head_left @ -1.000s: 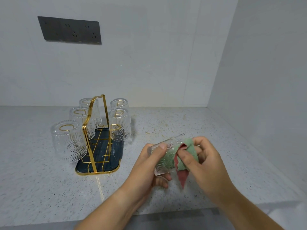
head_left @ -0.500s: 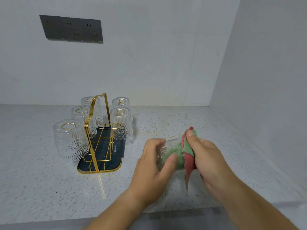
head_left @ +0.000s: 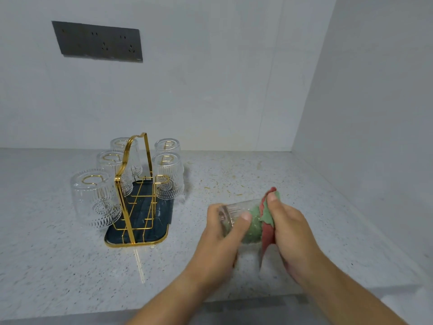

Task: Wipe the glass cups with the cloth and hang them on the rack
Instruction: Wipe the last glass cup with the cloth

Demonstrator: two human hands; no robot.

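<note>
Head view: looks down on a speckled grey desk (head_left: 70, 266) set in a white corner. Left hand (head_left: 220, 233) wrapped round a ribbed glass cup (head_left: 234, 213), held on its side above the desk, thumb lying across the near wall. Right hand (head_left: 290, 231) curled round a green and red cloth (head_left: 267, 231), pushing it into the cup's mouth, a red tail hanging below. Off to the left, well apart from both hands: a gold wire rack (head_left: 131, 184) standing on a dark blue tray (head_left: 140, 233). Carries five hung cups (head_left: 96, 198), all upside down, three along its left side and two along its right. High on the back wall, a dark socket panel (head_left: 98, 42).
</note>
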